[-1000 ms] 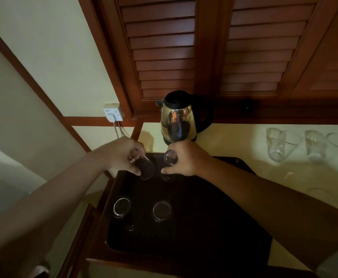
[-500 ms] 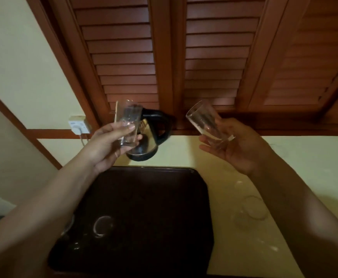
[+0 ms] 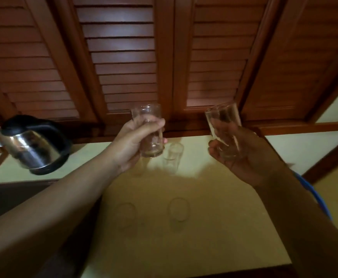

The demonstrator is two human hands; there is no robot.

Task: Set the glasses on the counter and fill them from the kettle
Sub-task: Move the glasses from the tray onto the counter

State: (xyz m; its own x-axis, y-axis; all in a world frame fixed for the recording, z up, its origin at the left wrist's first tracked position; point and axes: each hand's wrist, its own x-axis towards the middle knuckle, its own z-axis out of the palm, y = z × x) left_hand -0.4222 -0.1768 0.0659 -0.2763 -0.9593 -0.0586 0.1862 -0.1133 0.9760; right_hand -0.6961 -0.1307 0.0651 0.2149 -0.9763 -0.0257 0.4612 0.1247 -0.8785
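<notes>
My left hand (image 3: pixel 133 145) grips a clear glass (image 3: pixel 151 133) upright in the air above the pale counter (image 3: pixel 214 237). My right hand (image 3: pixel 242 155) holds a second clear glass (image 3: pixel 223 125), tilted slightly left, also off the counter. Three empty glasses stand on the counter: one at the back (image 3: pixel 173 157) between my hands, and two nearer me, one left (image 3: pixel 127 212) and one right (image 3: pixel 179 209). The steel kettle with black lid and handle (image 3: pixel 31 145) stands at the far left, beyond my left forearm.
A dark tray (image 3: pixel 9 197) lies at the left, partly under my left arm. Brown louvered cabinet doors (image 3: pixel 124 63) hang above the counter's back edge. A blue strip (image 3: pixel 314 197) shows behind my right wrist. The counter's front edge runs along the bottom.
Both hands lifted a glass off the dark tray and carried it right, over the counter. The view has swung right, so the kettle now sits at the far left.
</notes>
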